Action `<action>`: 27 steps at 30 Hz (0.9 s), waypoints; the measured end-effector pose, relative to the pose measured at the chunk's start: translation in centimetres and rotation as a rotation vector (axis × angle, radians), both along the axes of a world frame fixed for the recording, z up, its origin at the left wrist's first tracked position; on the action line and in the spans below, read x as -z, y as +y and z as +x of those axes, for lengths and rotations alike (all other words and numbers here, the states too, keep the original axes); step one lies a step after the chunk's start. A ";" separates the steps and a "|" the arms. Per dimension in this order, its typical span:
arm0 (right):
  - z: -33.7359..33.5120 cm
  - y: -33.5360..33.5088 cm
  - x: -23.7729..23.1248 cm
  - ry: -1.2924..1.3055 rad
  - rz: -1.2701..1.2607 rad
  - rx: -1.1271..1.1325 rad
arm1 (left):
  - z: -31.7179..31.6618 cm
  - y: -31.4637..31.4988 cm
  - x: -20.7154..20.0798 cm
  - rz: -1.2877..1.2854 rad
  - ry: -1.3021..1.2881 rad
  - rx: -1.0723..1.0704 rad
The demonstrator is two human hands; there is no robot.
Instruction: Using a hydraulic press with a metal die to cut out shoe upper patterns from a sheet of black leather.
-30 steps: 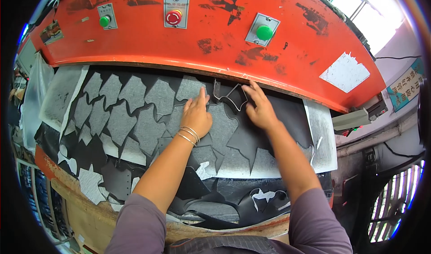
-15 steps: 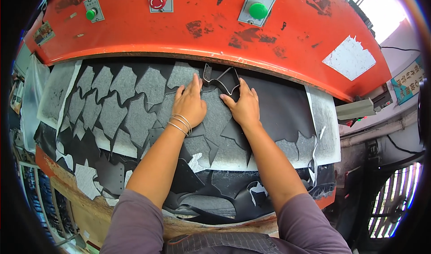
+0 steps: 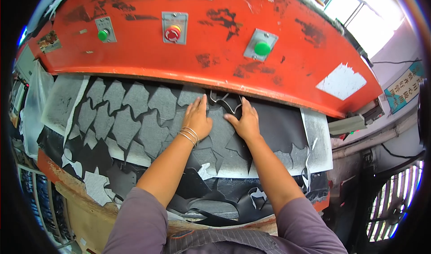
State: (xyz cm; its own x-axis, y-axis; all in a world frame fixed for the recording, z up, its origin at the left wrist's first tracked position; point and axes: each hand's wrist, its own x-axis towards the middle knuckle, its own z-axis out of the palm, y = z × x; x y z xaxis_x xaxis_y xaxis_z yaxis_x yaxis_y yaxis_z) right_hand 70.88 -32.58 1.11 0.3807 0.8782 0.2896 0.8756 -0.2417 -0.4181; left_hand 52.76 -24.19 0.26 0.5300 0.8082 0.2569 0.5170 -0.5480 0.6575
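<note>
A metal strip cutting die [image 3: 231, 106] with a curved, pointed outline stands on a dark sheet with grey fibrous patches [image 3: 220, 130], partly under the machine's front edge. My left hand [image 3: 197, 119] lies flat with its fingers stretched forward, left of the die. Close against the die's right side is my right hand [image 3: 246, 120], its fingers extended and its thumb spread toward the die's lower tip. The far part of the die is hidden under the machine. Rows of cut shapes [image 3: 134, 97] show grey on the left of the sheet.
Above the work hangs an orange press beam [image 3: 148, 58] with a red button [image 3: 172, 34] and two green buttons, one at right [image 3: 262, 48]. Dark scraps [image 3: 193, 184] pile along the near edge. A plastic bag [image 3: 33, 110] hangs at left. White backing [image 3: 318, 132] borders the sheet.
The view has tilted up, so the beam and buttons sit lower in the picture. The die lies further under the beam's edge, both hands still flanking it.
</note>
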 end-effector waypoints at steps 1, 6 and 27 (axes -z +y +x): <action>-1.0 -0.4 -0.6 0.013 -0.037 0.047 | -1.2 0.7 0.2 -0.045 -0.109 -0.005; -4.6 -3.3 -10.1 0.491 0.147 0.070 | -14.4 8.5 -5.8 0.068 -0.505 -0.275; -15.2 -27.9 -16.1 0.243 -0.762 -0.643 | -18.8 -14.0 -11.0 -0.437 0.115 -0.147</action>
